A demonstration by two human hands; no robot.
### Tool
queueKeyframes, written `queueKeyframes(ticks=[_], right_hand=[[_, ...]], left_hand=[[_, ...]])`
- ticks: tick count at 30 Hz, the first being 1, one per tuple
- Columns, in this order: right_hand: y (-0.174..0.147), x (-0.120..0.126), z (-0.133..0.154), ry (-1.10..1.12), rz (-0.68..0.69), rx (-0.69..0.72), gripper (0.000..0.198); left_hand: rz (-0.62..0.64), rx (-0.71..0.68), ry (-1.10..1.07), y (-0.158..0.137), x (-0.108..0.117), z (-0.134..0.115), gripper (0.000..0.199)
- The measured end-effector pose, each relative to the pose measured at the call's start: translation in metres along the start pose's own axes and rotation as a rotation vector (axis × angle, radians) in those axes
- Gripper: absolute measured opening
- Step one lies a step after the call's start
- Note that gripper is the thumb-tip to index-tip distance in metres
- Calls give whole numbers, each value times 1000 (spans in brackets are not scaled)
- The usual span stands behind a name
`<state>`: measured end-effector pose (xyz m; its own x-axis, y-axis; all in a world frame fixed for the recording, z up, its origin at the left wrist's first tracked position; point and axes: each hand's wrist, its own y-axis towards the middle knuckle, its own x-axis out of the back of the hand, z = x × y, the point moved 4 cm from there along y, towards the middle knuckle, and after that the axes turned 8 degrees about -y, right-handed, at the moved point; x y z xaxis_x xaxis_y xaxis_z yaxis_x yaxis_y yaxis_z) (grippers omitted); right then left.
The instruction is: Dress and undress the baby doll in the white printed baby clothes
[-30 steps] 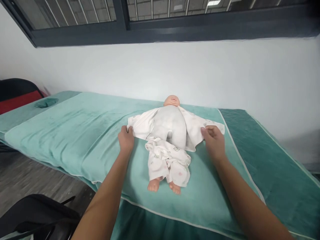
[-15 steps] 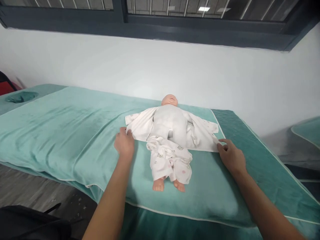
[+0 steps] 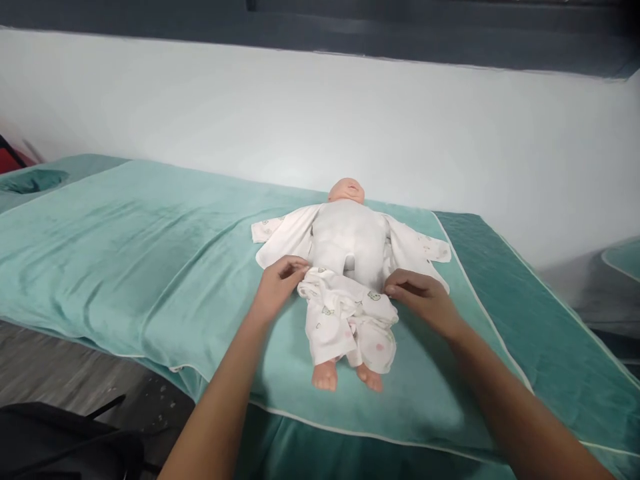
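Looks like the getting-hold step: pants (image 3: pixel 350 310) are bunched round the legs of the doll (image 3: pixel 347 230), left hand (image 3: pixel 280 285) and right hand (image 3: pixel 423 300) flanking it at their top edge. Can't tell if fingertips actually pinch. Next move needs an even hold, imo.

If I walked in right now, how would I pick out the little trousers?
By the white wall is a bed covered in green cloth, and on it lies a doll, head nearest the wall. The trousers are the white printed garment bunched around its legs, just above the bare feet; the top, by contrast, spreads out to both sides.
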<state>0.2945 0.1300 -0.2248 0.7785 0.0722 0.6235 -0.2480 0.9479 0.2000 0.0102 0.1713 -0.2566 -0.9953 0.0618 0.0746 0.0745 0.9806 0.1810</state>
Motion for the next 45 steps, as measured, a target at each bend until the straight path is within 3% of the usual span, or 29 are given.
queueKeyframes(ticks=[2,5,9,15,21,31,38,41,45], right_hand=[[5,-10,1,102,26,62,28],[1,-19,-6,191,-12,126,24],[-9,-22,-10,214,35,152,21],[-8,-18,-9,189,88,135,34],[-10,-20,-14,311,130,92,37],[-2,-24,-22,421,-217,-26,32],[3,-31,-5,326,-410,132,21],[4,-30,1,240,-524,216,20],[1,-29,0,175,-610,277,20]], left_hand=[[105,53,-127,-4,-4,-4,23],[260,22,-200,-8,-6,-12,18],[374,13,-240,-10,-3,-16,21],[384,54,-317,-12,-2,-13,35],[378,-2,-279,-16,-3,-17,45],[315,22,-338,-16,-8,-12,39],[203,140,-187,-13,-17,-7,30],[223,53,-79,-9,-26,-19,29],[342,-218,258,-7,-48,-53,28]])
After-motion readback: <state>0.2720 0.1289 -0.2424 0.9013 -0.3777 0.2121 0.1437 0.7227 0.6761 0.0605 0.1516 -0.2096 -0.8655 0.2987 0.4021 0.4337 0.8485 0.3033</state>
